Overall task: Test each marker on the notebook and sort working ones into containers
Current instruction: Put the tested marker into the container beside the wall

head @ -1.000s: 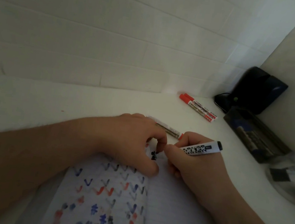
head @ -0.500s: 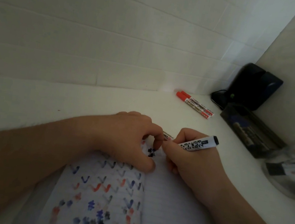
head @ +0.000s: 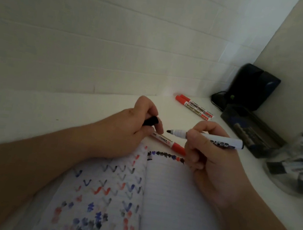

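An open notebook point(head: 173, 205) lies before me; its left page carries many red, blue and black test marks, and a row of marks runs along the top of the right page. My right hand point(head: 212, 158) grips an uncapped black marker point(head: 207, 139), held level above the notebook with its tip pointing left. My left hand point(head: 130, 131) pinches the black cap point(head: 151, 123) a short way from that tip. A red-capped marker point(head: 168, 142) lies on the desk between my hands, just beyond the notebook.
Two red markers point(head: 194, 107) lie by the back wall. A dark tray point(head: 252, 129) holding markers sits at the right, a black device point(head: 251, 88) behind it. A clear container point(head: 300, 159) with dark markers stands at the far right on the white desk point(head: 69, 115).
My right hand lifted the marker off the page and turned it level. My left hand rose from the notebook and now shows the cap. The row of marks on the right page came into view.
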The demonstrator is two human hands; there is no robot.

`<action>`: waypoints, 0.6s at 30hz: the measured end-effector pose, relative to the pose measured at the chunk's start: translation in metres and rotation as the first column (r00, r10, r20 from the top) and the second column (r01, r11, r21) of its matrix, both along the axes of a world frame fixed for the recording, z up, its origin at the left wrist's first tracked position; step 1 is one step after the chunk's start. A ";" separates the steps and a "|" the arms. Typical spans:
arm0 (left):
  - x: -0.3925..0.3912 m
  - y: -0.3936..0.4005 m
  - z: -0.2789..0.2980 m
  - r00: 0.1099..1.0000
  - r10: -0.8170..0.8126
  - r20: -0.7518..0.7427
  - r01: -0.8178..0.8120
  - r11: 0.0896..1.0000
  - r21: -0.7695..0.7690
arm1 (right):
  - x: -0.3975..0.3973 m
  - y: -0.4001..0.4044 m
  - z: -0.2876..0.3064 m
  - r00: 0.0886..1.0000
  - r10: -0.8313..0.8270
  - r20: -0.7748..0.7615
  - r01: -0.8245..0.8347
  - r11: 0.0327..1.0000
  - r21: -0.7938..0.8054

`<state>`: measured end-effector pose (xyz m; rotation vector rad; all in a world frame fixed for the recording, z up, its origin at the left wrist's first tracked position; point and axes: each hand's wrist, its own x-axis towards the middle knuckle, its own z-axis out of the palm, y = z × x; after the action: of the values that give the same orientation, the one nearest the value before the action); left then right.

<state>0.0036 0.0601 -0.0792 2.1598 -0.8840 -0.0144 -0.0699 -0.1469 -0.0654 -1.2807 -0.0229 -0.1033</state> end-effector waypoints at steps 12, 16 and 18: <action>-0.002 0.000 0.002 1.000 -0.019 0.002 0.019 1.000 0.009 | 0.005 -0.007 0.000 0.987 0.033 -0.155 -0.009 0.988 0.157; -0.003 0.000 0.003 1.000 -0.031 0.004 0.031 0.999 0.016 | 0.004 -0.003 0.000 0.985 0.009 -0.169 0.010 0.994 0.110; -0.004 0.000 0.002 0.999 -0.032 0.034 0.031 0.999 0.019 | 0.005 -0.001 -0.001 0.985 -0.035 -0.169 0.048 0.996 0.073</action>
<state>-0.0003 0.0604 -0.0773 2.1692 -0.9412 -0.0009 -0.0653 -0.1481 -0.0663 -1.2099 0.1512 -0.0314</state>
